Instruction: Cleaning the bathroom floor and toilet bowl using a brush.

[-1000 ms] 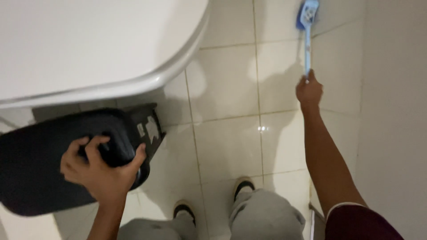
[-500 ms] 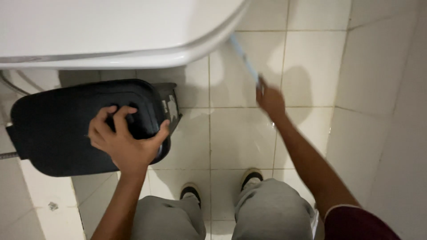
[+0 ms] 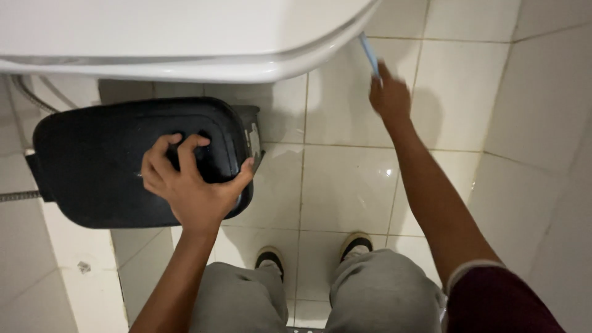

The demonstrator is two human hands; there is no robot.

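Head view: your left hand (image 3: pixel 191 182) grips the right end of the black bin lid (image 3: pixel 111 163), fingers curled into its recess and thumb hooked over the edge. Your right hand (image 3: pixel 390 95) is closed around a pale blue handle (image 3: pixel 369 54), right of the bin, its far end hidden under the white toilet (image 3: pixel 154 37). The bin stands just below the toilet, on the tiled floor (image 3: pixel 345 185).

Blue brush handle (image 3: pixel 369 54): upper end hidden behind the white toilet lid (image 3: pixel 185 37), head not visible, lower end lost inside the right hand (image 3: pixel 390 95). Toilet lid cut off by top edge. Left hand (image 3: pixel 188 182) hides part of the black bin lid (image 3: pixel 111 166). Shoes (image 3: pixel 354 245) mostly hidden by knees.
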